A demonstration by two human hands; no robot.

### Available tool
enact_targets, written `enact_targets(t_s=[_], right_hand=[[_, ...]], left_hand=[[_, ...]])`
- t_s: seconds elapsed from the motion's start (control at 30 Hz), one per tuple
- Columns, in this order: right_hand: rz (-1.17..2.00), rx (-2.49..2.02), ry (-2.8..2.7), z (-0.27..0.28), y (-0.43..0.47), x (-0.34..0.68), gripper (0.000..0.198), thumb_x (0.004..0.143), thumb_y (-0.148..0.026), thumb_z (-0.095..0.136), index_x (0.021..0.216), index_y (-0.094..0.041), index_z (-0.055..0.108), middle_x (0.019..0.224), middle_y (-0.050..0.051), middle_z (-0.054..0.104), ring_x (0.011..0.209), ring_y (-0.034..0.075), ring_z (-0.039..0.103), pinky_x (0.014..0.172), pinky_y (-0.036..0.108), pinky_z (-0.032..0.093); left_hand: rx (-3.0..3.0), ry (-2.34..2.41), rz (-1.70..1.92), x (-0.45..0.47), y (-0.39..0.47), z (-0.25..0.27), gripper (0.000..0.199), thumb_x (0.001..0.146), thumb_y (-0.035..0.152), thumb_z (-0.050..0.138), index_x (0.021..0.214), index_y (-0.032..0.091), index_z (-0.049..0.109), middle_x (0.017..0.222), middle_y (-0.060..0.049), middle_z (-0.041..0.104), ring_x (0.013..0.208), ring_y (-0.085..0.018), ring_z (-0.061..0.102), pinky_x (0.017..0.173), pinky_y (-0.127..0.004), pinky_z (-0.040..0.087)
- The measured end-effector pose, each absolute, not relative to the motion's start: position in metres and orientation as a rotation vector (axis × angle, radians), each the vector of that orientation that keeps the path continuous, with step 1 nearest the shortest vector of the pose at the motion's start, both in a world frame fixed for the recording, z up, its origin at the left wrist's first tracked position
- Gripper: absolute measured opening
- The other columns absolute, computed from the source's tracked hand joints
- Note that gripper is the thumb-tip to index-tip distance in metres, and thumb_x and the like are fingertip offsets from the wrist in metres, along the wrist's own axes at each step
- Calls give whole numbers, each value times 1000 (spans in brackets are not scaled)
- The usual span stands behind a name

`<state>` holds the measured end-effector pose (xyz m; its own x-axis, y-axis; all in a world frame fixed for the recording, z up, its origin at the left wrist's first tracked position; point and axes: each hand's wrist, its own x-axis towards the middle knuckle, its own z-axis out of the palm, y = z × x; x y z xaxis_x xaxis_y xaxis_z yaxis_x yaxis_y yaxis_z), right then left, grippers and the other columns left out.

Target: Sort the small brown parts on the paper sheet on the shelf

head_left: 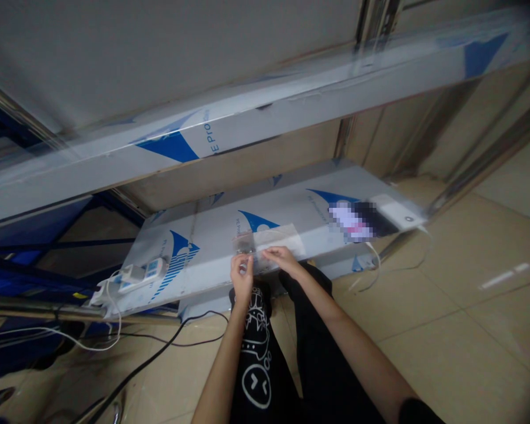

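Observation:
Just over the front edge of the metal shelf (212,235), my left hand (242,272) has its thumb and fingers curled into a pinch. Whatever is between them is too small to make out. Close on its right, my right hand (282,259) is also closed in a pinch, its fingertips pointing toward the left hand. What it holds is hidden. A small clear plastic bag (244,240) with dark bits inside lies right beyond my left fingertips. Beside it, a pale, thin sheet (287,237) lies flat behind my right hand.
A white power strip (143,274) with cables sits at the shelf's left end. Toward the right lie a blurred-out lit screen (357,222) and a white device (397,209) with a cord. An upper shelf edge (265,121) crosses above. Black cable (159,352) runs near the floor.

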<state>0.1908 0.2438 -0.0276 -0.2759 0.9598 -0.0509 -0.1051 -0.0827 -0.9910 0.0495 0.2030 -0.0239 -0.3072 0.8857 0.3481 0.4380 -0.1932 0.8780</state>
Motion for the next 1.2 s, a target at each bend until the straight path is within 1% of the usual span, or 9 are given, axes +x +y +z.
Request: enact_targets(t_s=[0.2,0.37,0.53,0.63,0.7,0.93,1.07,1.13,1.2], right_hand=[[1544,-1057,-1231,-31,247,192,35,65,-47,61,75,-14,67,72,4,66,66,15,57,71,30,44],[1519,-1087,-1242,-26,244,193,35,63,-47,63,72,-14,68,71,5,67,70,19,60,74,33,44],[1502,-1100,-1239,-24,242,193,32,62,-46,65,71,-16,67,72,5,66,72,19,60,73,32,45],[1498,-1093,-1277,-26,243,193,30,59,-46,68,67,-17,64,69,3,64,68,18,59,70,31,45],[1486,-1096,-1320,-27,243,193,29,61,-46,67,66,-18,62,68,3,63,67,18,58,69,31,46],[1428,-1018,-1572,-40,234,184,28,63,-46,66,74,-20,63,76,6,64,75,21,60,74,35,47],[1441,-1007,-1623,-50,227,175,29,67,-48,61,70,-19,62,71,5,63,64,19,60,63,33,50],[1464,-1000,-1564,-53,226,172,32,67,-49,61,72,-18,60,72,4,62,58,16,59,55,30,50],[1472,-996,-1492,-55,226,170,35,66,-49,62,75,-16,60,72,4,62,54,14,58,50,26,48]], left_hand=[[1509,1679,1500,47,204,-27,28,81,37,47,74,18,65,86,-6,56,86,-16,52,65,-25,41],[1472,1704,1550,48,204,-28,27,79,38,50,73,18,66,83,-5,56,83,-16,53,66,-25,42],[1487,1690,1574,49,206,-30,20,73,37,58,71,18,65,82,-4,56,77,-15,54,57,-23,41],[1519,1631,1568,49,208,-32,18,72,36,59,73,19,65,84,-4,55,73,-14,54,57,-23,42],[1534,1608,1555,49,208,-33,18,73,35,58,73,19,65,85,-5,56,71,-13,54,57,-23,42],[1386,1607,1642,46,199,-26,19,75,36,55,75,19,63,82,-5,60,78,-17,57,58,-24,43],[1206,1634,1615,42,191,-24,25,71,40,58,82,18,61,79,-4,63,73,-17,59,59,-25,44],[1210,1615,1533,39,189,-27,30,67,41,61,86,17,59,74,-2,63,69,-17,59,61,-26,45],[1295,1572,1409,34,189,-32,30,67,40,61,85,16,59,69,-1,63,66,-16,59,65,-28,46]])
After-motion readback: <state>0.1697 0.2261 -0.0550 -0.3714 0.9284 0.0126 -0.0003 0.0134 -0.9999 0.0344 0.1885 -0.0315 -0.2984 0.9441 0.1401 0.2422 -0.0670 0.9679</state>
